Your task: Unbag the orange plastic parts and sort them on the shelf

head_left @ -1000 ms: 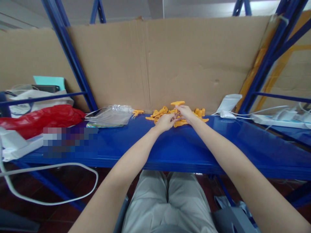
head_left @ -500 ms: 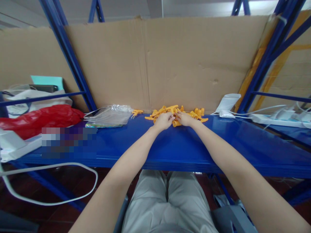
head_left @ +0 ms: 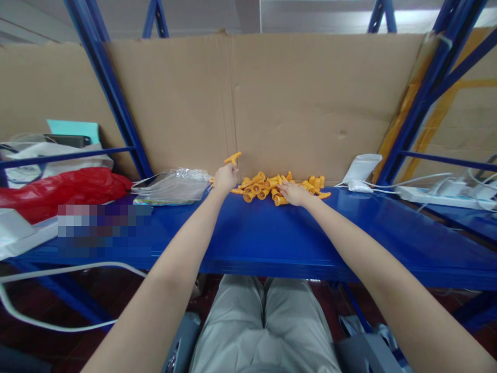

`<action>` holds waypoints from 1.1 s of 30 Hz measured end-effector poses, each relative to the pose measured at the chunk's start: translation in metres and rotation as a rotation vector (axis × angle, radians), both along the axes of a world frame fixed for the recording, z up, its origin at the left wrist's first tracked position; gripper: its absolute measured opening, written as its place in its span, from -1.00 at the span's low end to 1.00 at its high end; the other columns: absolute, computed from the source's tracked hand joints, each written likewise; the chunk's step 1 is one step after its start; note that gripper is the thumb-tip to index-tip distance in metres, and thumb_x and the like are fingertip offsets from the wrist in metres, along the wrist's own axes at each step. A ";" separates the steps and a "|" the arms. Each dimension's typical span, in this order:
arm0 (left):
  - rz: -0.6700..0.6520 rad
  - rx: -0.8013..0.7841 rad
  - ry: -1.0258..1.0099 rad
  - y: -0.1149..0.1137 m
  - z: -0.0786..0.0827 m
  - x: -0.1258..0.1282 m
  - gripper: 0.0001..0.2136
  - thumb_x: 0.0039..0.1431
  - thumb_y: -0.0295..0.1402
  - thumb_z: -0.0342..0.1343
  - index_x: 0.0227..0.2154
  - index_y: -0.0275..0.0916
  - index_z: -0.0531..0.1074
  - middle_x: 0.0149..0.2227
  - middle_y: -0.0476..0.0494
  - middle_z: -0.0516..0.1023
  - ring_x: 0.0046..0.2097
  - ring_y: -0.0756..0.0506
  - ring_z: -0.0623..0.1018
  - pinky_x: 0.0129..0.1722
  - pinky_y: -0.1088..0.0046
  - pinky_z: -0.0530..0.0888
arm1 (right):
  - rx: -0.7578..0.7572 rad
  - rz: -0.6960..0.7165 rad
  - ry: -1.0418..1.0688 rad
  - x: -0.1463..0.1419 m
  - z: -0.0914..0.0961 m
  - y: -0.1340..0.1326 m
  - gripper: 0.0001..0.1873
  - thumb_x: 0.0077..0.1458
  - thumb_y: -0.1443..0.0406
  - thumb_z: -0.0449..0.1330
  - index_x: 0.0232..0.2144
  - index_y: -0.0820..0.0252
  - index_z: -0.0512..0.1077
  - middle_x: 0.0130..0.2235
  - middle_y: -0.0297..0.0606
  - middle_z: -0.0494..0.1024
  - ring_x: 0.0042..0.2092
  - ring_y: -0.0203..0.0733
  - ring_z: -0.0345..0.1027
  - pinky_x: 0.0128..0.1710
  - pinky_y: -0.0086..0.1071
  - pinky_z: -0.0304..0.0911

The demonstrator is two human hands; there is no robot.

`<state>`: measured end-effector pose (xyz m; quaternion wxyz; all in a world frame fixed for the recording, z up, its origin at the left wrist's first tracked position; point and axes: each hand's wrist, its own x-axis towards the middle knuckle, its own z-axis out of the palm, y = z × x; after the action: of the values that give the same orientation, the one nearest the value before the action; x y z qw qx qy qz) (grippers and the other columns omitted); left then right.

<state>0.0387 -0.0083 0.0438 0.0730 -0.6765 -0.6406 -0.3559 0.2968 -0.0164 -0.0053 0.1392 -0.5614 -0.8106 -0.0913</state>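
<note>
My left hand (head_left: pixel 226 178) is raised in front of the cardboard, fingers closed around a T-shaped orange plastic handle (head_left: pixel 233 158) that sticks out above them. Lower and to the right, a pile of orange plastic handles (head_left: pixel 258 178) lies on the blue shelf, several with their round hollow ends facing me. My right hand (head_left: pixel 294 193) rests at the middle of this pile, its fingers stretched over the pieces and touching them. Whether one is pinched under those fingertips is hard to see. Behind my left hand, a few more orange bits are mostly hidden.
Clear plastic bags (head_left: pixel 174 185) lie left of my left hand, with a red plastic bag (head_left: pixel 66 189) farther left. A white packet (head_left: pixel 363 171) and a white power strip (head_left: pixel 438 194) with cables are at the right. The cardboard panel (head_left: pixel 287 103) closes off the back between blue posts.
My left hand has left the pile and moved left and up, now carrying an orange handle. My right hand has stayed at the pile, its fingers now more stretched.
</note>
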 end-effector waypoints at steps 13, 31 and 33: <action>0.150 -0.407 0.012 0.041 -0.020 -0.065 -0.76 0.30 -0.32 -0.04 -0.20 -0.25 0.52 -0.34 -0.17 0.63 -0.39 -0.07 0.61 -0.40 0.52 0.43 | 0.314 0.020 0.191 0.063 -0.003 -0.026 -0.45 0.25 0.29 -0.07 0.26 0.22 0.25 0.31 -0.02 0.26 0.31 0.05 0.16 0.26 0.09 0.10; 0.201 -0.335 0.318 0.034 -0.034 -0.060 -0.71 0.26 -0.39 -0.04 -0.06 -0.26 0.51 -0.02 -0.35 0.58 0.01 -0.27 0.56 -0.09 0.36 0.43 | 0.286 -0.036 0.298 0.081 -0.008 -0.017 -0.44 0.15 0.31 0.01 0.21 0.29 0.31 0.26 0.03 0.33 0.30 0.04 0.18 0.29 0.04 0.08; 0.199 -0.330 0.319 0.034 -0.035 -0.061 -0.71 0.25 -0.39 -0.04 -0.07 -0.26 0.51 -0.02 -0.35 0.58 0.02 -0.27 0.56 -0.08 0.35 0.43 | 0.278 -0.048 0.290 0.082 -0.009 -0.016 -0.44 0.15 0.30 0.01 0.20 0.28 0.32 0.26 0.01 0.34 0.30 0.04 0.19 0.29 0.03 0.07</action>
<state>-0.0219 0.0255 0.0090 0.0964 -0.6606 -0.7337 -0.1261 0.3789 -0.0328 -0.0139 0.3284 -0.5631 -0.7482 -0.1237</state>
